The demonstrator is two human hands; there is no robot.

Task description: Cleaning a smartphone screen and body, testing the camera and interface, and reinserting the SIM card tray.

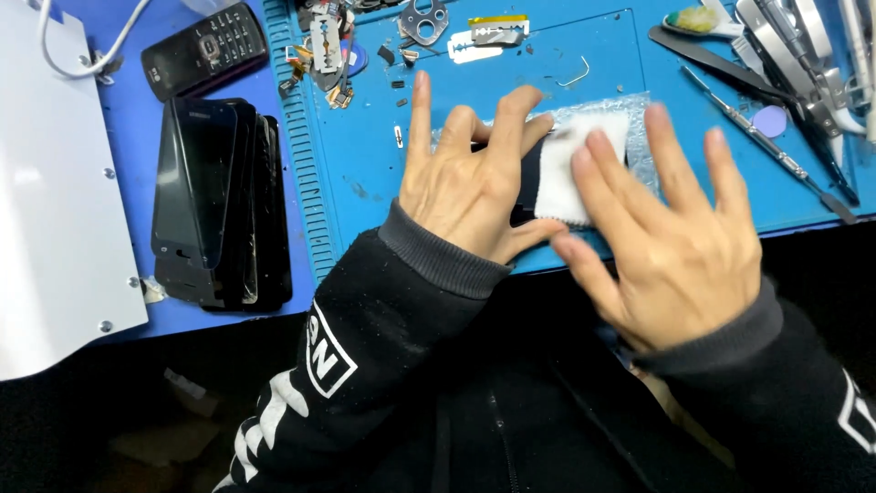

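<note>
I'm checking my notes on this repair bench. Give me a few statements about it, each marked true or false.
1. The right hand presses on a white cloth. True.
2. The left hand holds the razor blade. False: the blade lies apart, further up the blue mat.
3. A stack of dark phones lies left of the mat. True.
4. The tweezers are in the right hand. False: they lie on the mat.

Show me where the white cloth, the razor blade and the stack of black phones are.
white cloth [568, 178]: head view, on its bare left half beside the fingers.
razor blade [473, 47]: head view, on its flat metal middle.
stack of black phones [205, 187]: head view, on the top phone's dark screen.
</note>
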